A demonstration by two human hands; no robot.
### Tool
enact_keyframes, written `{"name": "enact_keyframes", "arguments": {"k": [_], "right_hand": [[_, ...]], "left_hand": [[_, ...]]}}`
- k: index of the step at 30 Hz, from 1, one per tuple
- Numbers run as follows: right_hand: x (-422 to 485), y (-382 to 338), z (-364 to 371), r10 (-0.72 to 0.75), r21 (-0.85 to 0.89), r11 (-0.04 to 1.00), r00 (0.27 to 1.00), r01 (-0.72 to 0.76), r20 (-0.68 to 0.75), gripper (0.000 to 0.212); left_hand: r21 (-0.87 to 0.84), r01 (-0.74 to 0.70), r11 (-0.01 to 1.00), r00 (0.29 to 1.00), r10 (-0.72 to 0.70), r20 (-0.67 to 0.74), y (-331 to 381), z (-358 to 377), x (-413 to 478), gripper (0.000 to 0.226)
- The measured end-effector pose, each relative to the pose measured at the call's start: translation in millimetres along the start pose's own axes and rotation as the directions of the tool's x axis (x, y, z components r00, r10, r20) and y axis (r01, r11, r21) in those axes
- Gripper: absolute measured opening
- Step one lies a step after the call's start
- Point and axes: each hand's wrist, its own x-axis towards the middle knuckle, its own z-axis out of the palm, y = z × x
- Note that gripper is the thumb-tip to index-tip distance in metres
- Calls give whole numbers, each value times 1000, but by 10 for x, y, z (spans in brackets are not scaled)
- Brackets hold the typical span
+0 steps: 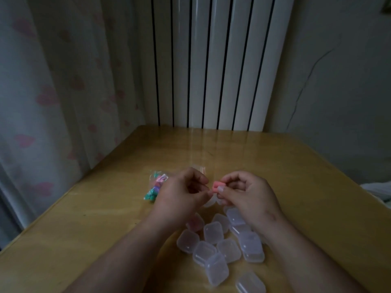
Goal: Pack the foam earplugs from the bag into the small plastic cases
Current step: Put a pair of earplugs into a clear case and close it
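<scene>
Over the middle of the worktop (296, 166), I have both hands raised a little and brought close together. My right hand (247, 193) has its fingers curled and pinches a pink foam earplug (218, 185) between thumb and fingertips; it looks like more than one plug pressed together, but the blur keeps me from counting. My left hand (179, 193) is curled as well, with thumb and fingertips meeting at the plug's near end. Just under the two thumbs I make out a clear plastic piece (211, 200), probably one of the cases. I cannot tell whether the left hand grips it, grips the plug, or only touches them.

To the left of my left hand, partly hidden by it, the clear bag (156, 185) lies flat on the wood with green, pink and purple earplugs inside.

Nearer to me, between and under my forearms, the small plastic cases (213, 232) sit in a loose cluster, most touching one another and with lids down. One case at the cluster's left edge (194, 223) shows something pink through its lid. Another case (216, 269) at the near side is tilted against its neighbours, and one more (250, 283) lies a little apart at the bottom of the view.

Beyond the worktop stand a white radiator (211, 60), a curtain with pink heart shapes (53, 81) on the left, and a pale wall (338, 60) on the right.
</scene>
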Motion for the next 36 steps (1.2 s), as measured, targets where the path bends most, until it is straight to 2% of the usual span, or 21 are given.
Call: {"name": "enact_keyframes", "arguments": {"k": [2, 5, 8, 10, 12, 15, 18, 21, 30, 33, 36], "right_hand": [[4, -13, -12, -9, -8, 1000, 999, 9, -42, 14], [4, -23, -20, -18, -4, 1000, 998, 17, -53, 15], [-1, -17, -12, -27, -24, 999, 998, 25, -59, 15], [-2, -5, -15, -26, -42, 999, 997, 23, -68, 14], [4, 10, -28, -40, -95, 995, 996, 33, -81, 14], [28, 20, -71, -86, -196, 979, 990, 63, -110, 15], [20, 11, -92, -106, -229, 970, 990, 81, -97, 17], [-10, -1, -70, -91, -214, 974, 993, 72, -81, 20], [-42, 6, -25, -45, -178, 983, 999, 44, -3, 21], [-35, 30, -4, -27, -187, 982, 999, 33, 33, 26], [-30, 34, 10, -13, -178, 984, 998, 23, 59, 28]], "left_hand": [[92, 12, 996, 999, -17, 47, 15, -29, -13, 13], [139, 47, 989, 964, -81, 251, 51, -85, -42, 9], [441, -113, 891, 915, -80, 397, 44, -111, -38, 23], [504, -189, 843, 899, -58, 435, 38, -119, -34, 22], [425, -180, 887, 895, -31, 444, 25, -134, -28, 14], [77, 3, 997, 931, -31, 364, 43, -165, -40, 9], [-197, 44, 979, 973, 2, 229, 47, -181, -39, 12], [-352, 84, 932, 982, -17, 190, 50, -172, -39, 20], [-566, 174, 806, 976, -64, 208, 5, -130, -2, 17], [-482, 121, 868, 989, -61, 138, -5, -104, -13, 16], [-381, 54, 923, 994, -14, 108, -49, -87, -1, 28]]}}
